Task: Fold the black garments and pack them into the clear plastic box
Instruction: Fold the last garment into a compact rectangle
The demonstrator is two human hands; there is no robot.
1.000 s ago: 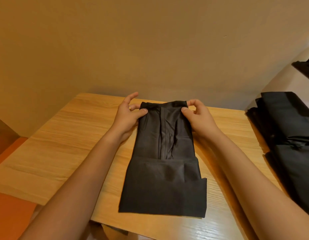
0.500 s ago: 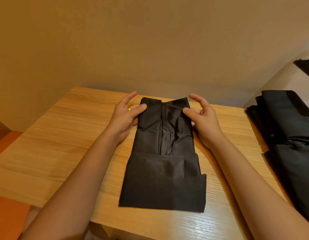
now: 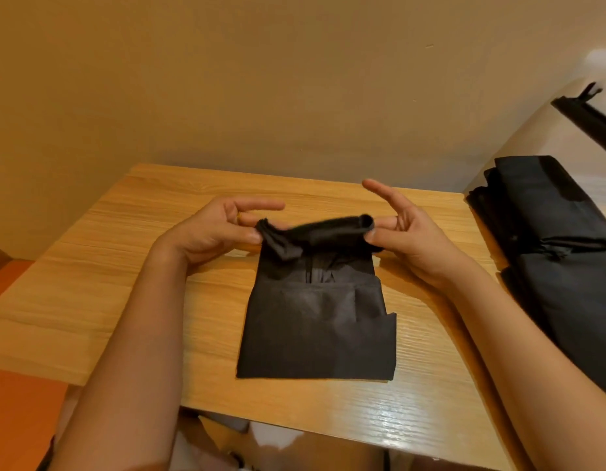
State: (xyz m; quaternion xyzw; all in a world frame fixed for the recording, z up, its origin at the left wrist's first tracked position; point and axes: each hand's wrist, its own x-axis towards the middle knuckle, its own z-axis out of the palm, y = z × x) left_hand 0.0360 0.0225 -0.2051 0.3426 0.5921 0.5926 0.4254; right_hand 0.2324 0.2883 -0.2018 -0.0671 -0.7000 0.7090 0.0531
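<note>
– Black fabric fills the middle of the head view: a folded garment (image 3: 315,331) lies flat on the wooden counter (image 3: 91,266), close to its near edge. The garment's far end is turned into a roll (image 3: 325,229) and lifted off the wood.

– Who has the roll?

– Both hands. The left hand (image 3: 210,229) pinches the roll's left end between the thumb and the inner fingers, with the forefinger stretched straight out above the cloth. The right hand (image 3: 410,236) pinches the right end with the thumb in front and a finger behind. Its forefinger points up and away, clear of the fabric.

– So each grip is narrow?

– Narrow, and closed on the cloth. Only the forefingers stand apart.

– Anything beside it?

– A pile of black garments (image 3: 566,266) sits at the counter's right end, well apart from the hands. A dark strip (image 3: 587,120) shows further right, too cropped to identify.
</note>
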